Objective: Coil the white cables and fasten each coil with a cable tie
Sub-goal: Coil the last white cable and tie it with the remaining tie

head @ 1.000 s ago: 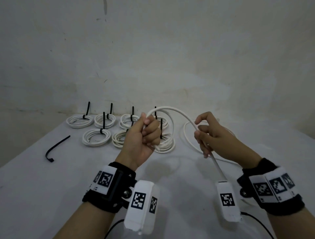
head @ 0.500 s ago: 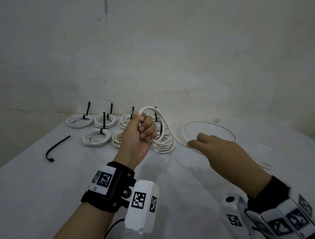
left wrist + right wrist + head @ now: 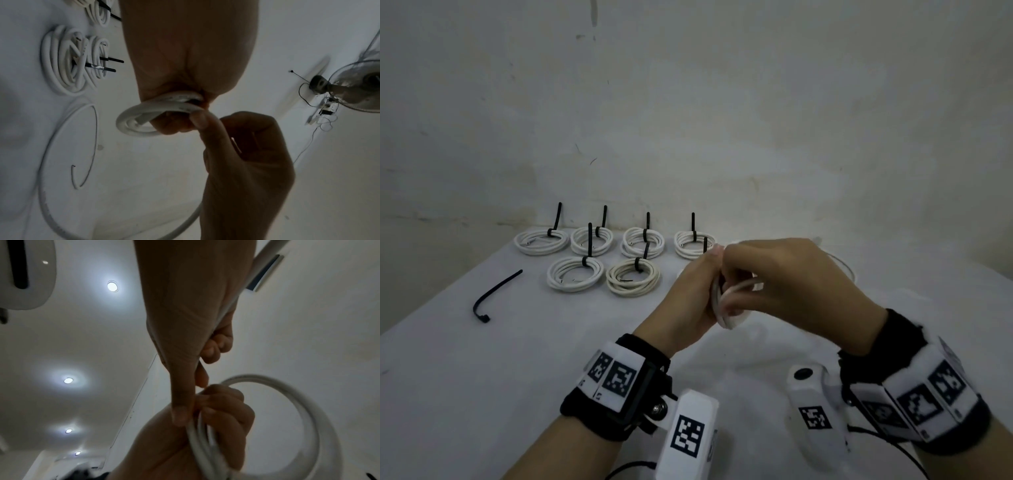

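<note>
My left hand (image 3: 690,296) grips a small coil of white cable (image 3: 729,310) above the table's middle, fingers curled round its loops (image 3: 144,116). My right hand (image 3: 784,274) lies over it from the right, thumb (image 3: 198,118) against the coil. The same cable (image 3: 226,309) runs through its curled fingers. In the left wrist view the loose tail (image 3: 61,146) curves across the table and back up toward the right hand. One loose black cable tie (image 3: 496,294) lies at the left.
Several tied white coils (image 3: 573,277) with upright black tie tails sit in two rows at the back of the white table (image 3: 482,377). A bare wall stands behind them. A standing fan (image 3: 353,87) shows in the left wrist view.
My right hand reached out to the cable on the table at the right, then swung back onto my left hand with a new loop. The left hand sank a little with the coil.
</note>
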